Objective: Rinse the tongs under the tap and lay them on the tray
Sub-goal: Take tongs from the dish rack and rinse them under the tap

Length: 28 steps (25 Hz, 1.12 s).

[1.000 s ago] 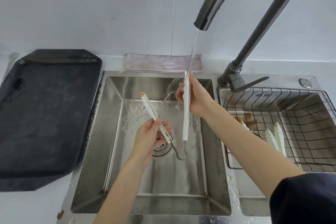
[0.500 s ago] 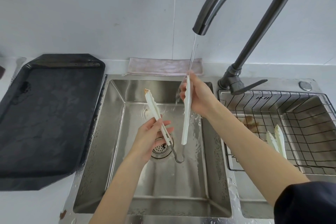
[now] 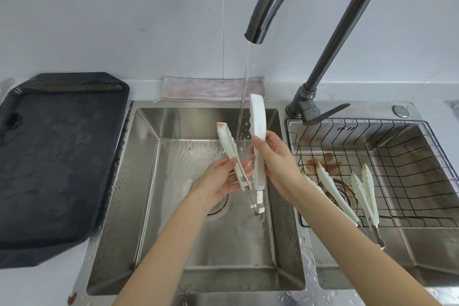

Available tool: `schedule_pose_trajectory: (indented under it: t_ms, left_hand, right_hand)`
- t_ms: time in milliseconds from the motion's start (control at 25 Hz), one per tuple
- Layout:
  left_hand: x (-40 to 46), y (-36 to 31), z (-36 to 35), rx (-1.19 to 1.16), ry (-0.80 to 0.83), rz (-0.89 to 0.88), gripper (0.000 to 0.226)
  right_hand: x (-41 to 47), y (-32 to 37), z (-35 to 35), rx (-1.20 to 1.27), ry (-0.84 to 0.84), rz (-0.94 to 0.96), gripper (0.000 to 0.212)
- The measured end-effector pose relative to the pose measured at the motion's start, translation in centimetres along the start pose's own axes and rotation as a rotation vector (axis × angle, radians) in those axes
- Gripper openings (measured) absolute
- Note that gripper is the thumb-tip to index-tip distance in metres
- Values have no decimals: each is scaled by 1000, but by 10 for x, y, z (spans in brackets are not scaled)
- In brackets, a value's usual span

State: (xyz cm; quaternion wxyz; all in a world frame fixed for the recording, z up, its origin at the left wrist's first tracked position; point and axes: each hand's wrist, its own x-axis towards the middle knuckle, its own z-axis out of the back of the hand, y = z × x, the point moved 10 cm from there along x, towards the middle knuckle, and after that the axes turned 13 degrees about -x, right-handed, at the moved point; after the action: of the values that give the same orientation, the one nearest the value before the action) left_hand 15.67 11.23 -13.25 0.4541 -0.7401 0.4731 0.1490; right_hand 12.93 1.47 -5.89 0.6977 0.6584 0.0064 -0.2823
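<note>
White tongs (image 3: 257, 126) are held spread apart over the left sink basin (image 3: 173, 231), hinge end down. My left hand (image 3: 221, 179) grips the left arm, whose tip is stained brown. My right hand (image 3: 275, 166) grips the right arm, which stands nearly upright. The dark tap (image 3: 323, 32) runs a thin stream of water (image 3: 246, 97) that falls between the two arms, just left of the right one. The black tray (image 3: 57, 161) lies on the counter left of the sink.
A wire basket (image 3: 409, 169) sits in the right basin and holds two more white tongs (image 3: 362, 194). A folded pink cloth (image 3: 211, 88) lies behind the sink. The tap lever (image 3: 323, 113) points right. Water drops cover the sink rim.
The tongs' right arm has shifted right, out from under the stream, so the water now falls between the arms. My right hand has slid lower on that arm.
</note>
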Motion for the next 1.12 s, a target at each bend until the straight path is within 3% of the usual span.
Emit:
schedule_pose_trajectory:
  t_ms: [240, 400, 600, 760, 840, 960, 1120]
  left_hand:
    - [4, 11, -35, -48, 102, 58, 35]
    - [1, 8, -40, -133, 126, 48, 27]
    - [2, -2, -22, -165, 52, 0, 7]
    - [2, -10, -19, -94, 48, -66, 11]
    - [0, -18, -28, -64, 101, -89, 11]
    - [0, -33, -44, 65, 173, -138, 13]
    - [6, -47, -49, 159, 114, -183, 18]
  right_hand:
    - [-6, 21, 20, -68, -136, 113, 4]
    - [-6, 21, 28, -121, -182, 114, 17]
    - [2, -21, 39, 52, -238, -120, 27]
    - [6, -62, 32, 125, -228, -363, 38]
    - [5, -73, 24, 81, -194, -425, 49]
    - [0, -81, 10, -85, -130, -495, 47]
    - [-2, -88, -2, -80, -92, -566, 52]
